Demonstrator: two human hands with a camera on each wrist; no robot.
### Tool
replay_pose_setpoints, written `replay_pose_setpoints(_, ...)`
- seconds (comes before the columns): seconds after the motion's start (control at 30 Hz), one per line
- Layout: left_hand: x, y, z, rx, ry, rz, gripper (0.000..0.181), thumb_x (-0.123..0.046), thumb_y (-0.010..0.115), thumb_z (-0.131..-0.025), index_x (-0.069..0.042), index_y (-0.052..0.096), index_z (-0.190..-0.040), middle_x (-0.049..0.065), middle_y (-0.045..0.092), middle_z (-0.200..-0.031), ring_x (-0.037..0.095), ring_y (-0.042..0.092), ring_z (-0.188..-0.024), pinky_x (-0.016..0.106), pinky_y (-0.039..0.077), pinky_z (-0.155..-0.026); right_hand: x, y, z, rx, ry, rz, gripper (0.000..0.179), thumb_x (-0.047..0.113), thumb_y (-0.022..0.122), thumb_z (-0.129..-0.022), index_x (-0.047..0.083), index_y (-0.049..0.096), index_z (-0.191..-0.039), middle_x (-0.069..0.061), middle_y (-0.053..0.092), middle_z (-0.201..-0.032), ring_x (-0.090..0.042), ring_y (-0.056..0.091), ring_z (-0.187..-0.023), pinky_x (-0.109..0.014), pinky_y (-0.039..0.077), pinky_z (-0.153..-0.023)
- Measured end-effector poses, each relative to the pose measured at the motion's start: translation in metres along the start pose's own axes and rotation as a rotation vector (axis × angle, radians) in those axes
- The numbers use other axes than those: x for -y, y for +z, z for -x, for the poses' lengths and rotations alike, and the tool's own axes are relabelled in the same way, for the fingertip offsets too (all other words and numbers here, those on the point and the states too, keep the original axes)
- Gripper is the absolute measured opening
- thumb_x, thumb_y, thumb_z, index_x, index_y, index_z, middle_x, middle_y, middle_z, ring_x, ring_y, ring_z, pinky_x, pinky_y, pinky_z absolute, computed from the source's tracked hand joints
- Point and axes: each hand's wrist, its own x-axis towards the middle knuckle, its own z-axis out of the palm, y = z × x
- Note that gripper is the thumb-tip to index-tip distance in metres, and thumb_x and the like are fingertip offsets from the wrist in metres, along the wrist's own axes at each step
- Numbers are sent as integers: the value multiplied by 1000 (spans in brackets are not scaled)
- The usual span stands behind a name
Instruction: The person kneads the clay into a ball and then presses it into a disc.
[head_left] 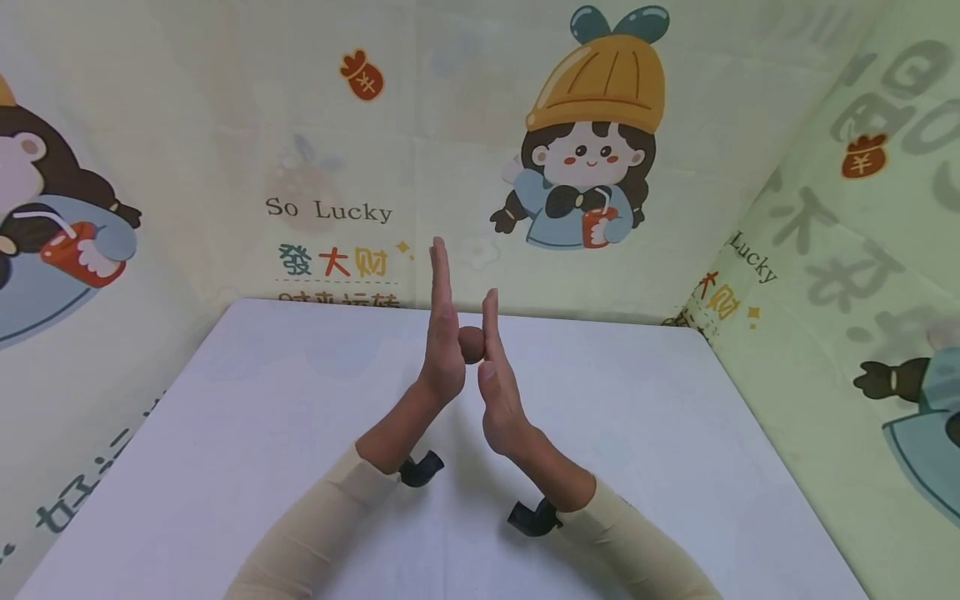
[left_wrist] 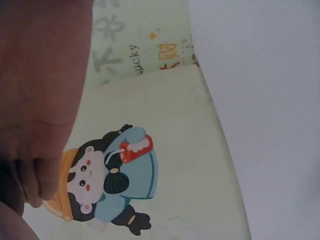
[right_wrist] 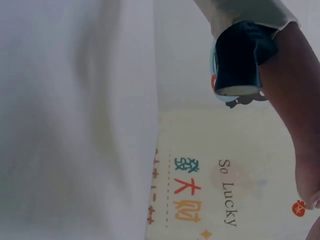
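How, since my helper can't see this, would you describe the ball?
Find the white table, then the left hand and right hand facing each other above it. The small brown ball is between them, round where its neighbours are long and flat.

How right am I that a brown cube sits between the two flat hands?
Not quite: it isn't a cube. The head view shows a round brown ball between the flat left hand and right hand.
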Motion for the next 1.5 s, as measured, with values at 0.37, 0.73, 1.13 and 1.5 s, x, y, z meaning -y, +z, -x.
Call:
replay_pose_setpoints(0.37, 24, -4, 7, 31, -84, -23, 80, -61, 19, -109, -14, -4, -170, 3, -9, -176, 13, -4, -160, 49, -1, -126, 8, 4, 0, -12, -37, 66, 86, 63, 17, -110, 3, -9, -166, -5, -14, -175, -30, -10, -160, -51, -2, -126)
replay_pose_setpoints(0.73, 37, 0, 15, 83, -129, -42, 79, -63, 17, -108, -19, -4, -170, 2, -10, -176, 13, -9, -159, 56, -3, -124, 13, -2, -9, -25, -68, 73, 87, 64, 20, -109, 7, -9, -167, -15, 42, -153, -27, 47, -125, -41, 33, -111)
replay_pose_setpoints(1.13, 38, 9, 29, 156, -127, -72, 80, -63, 13, -109, -14, -4, -170, -1, -10, -176, 15, -12, -159, 58, -2, -124, 18, -11, -21, -35, -81, 78, 91, 67, 21, -107, 6, -9, -167, -3, -15, -175, -22, 48, -87, -32, 42, -75)
replay_pose_setpoints(1.5, 26, 20, 45, 219, -127, -60, 82, -63, 13, -108, -11, -3, -169, 0, -6, -177, 18, -11, -160, 58, -2, -124, 18, -26, -35, -89, -117, 102, 91, 65, 22, -108, 2, -7, -166, -3, -12, -176, -24, 29, -147, -34, 33, -109)
